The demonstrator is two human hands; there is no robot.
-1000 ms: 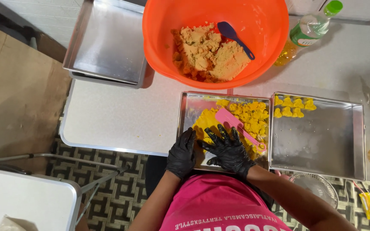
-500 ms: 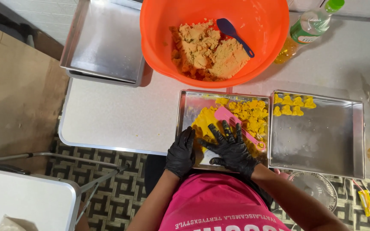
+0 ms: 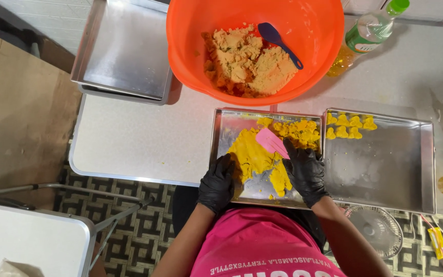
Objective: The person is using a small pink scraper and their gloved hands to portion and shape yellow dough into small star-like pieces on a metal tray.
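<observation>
Both black-gloved hands lie over the near steel tray (image 3: 226, 128) on the tabletop (image 3: 144, 138), the left hand (image 3: 216, 182) curled on its edge beside the yellow dough (image 3: 252, 154), the right hand (image 3: 306, 172) gripping a pink scraper (image 3: 270, 142), with the orange bowl (image 3: 308, 31) beyond.

**Hands part over the dough tray**

The left hand (image 3: 217, 180) has slid off the yellow dough (image 3: 255, 156) to the tray's (image 3: 226, 128) near-left edge. The right hand (image 3: 306, 172) has drawn right, uncovering more dough, and the pink scraper (image 3: 272, 142) now shows fully at its fingertips.
</observation>
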